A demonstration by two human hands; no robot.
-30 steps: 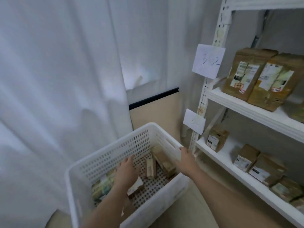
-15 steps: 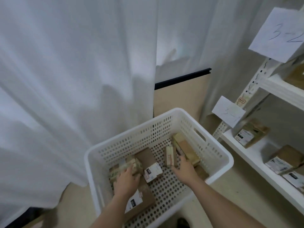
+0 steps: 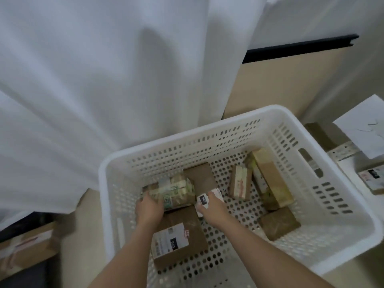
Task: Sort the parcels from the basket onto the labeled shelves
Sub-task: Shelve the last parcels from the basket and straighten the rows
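Reaching in: we have both hands down in the white basket (image 3: 239, 119), among the parcels waiting to be sorted.
Left hand (image 3: 148, 209): our fingers curl round the near left end of the tape-wrapped parcel (image 3: 172, 191), gripping it.
Right hand (image 3: 212, 208): our fingers rest on the white label end of the long brown parcel (image 3: 202, 180); whether they pinch it or only press on it we cannot tell.
Nearest parcel: a flat brown box with a printed label (image 3: 176, 240) lies just under our wrists, touching the tape-wrapped parcel.
Right side of basket: a small dark brown parcel (image 3: 278, 222) sits near the front, a small upright parcel (image 3: 240, 185) stands mid-floor, and a long pale parcel (image 3: 270, 179) leans along the right wall.
Risk one: we judge the tape-wrapped parcel may slip if we lift by one end, since only our left hand holds it.
Risk two: lifting it could drag the long brown parcel beside it, because the two touch.
Risk three: the picture is blurred, so we cannot read any label, and a parcel could go to the wrong shelf.
Beyond the basket: a paper shelf tag (image 3: 365, 129) and the edge of the shelf (image 3: 351, 169) show at far right, with a parcel on it (image 3: 374, 179).
Behind: a white curtain (image 3: 104, 69) hangs.
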